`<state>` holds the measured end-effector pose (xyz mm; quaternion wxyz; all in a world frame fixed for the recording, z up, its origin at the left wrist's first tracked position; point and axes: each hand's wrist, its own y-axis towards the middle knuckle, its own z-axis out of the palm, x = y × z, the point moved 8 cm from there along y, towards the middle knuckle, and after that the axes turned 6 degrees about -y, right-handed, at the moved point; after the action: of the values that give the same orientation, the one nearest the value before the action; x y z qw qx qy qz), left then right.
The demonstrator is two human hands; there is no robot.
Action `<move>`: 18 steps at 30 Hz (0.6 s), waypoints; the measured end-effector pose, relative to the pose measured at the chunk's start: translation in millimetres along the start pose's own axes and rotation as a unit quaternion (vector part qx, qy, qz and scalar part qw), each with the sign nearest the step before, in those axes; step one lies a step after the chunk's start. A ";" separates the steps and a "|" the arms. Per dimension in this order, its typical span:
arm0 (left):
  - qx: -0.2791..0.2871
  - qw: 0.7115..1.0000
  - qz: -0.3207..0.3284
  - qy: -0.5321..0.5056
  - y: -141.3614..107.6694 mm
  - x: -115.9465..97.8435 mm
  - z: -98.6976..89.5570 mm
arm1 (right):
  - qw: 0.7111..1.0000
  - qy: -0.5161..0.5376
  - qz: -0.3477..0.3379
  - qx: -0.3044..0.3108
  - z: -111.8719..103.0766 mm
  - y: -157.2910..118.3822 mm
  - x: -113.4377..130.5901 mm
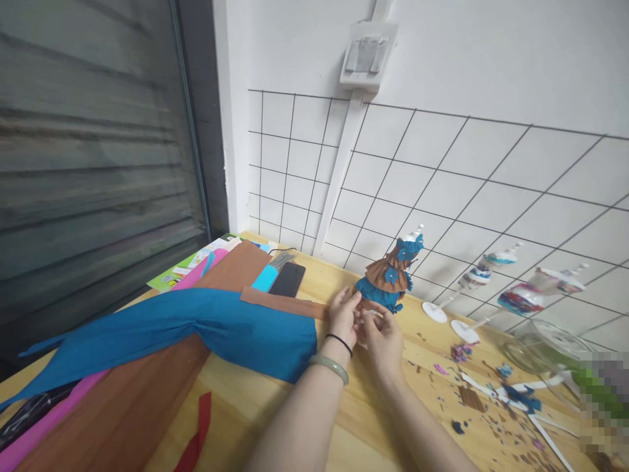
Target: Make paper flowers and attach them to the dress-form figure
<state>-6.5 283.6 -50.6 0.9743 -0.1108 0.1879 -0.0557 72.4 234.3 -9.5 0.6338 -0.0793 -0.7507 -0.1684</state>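
Note:
A long strip of brown crepe paper runs across the blue crepe paper into my left hand, which is closed on it. A bracelet and a dark band circle that wrist. My right hand pinches the strip's end close beside the left fingers; the fingertips partly hide the paper between them. Just behind both hands, a small dress form wears tiers of pleated brown and blue paper with blue flower-like bits. Its base is hidden by my hands.
Brown crepe sheets, a red strip and a phone lie left. Two small white dress forms stand right, near a glass jar. Paper scraps litter the table's right. A wire grid covers the wall.

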 end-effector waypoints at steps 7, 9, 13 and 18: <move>0.019 1.000 0.002 -0.006 -2.9 -0.3 5.4 | 0.998 -0.040 -0.005 0.040 -12.8 -11.5 2.9; 0.020 1.000 0.010 -0.013 -2.1 -0.8 5.1 | 0.997 -0.054 -0.010 0.049 -15.0 -12.7 2.8; 0.021 0.999 0.022 -0.023 -0.8 -1.5 4.5 | 0.991 -0.110 -0.040 0.071 -14.3 -13.1 4.3; 0.021 0.999 0.030 -0.030 -1.3 -2.6 3.5 | 0.957 -0.243 -0.097 0.123 -2.7 -10.2 14.6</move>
<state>-7.6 283.4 -46.2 0.9828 -0.0863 0.1609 -0.0268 68.9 222.5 3.6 0.4182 0.0336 -0.9009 -0.1115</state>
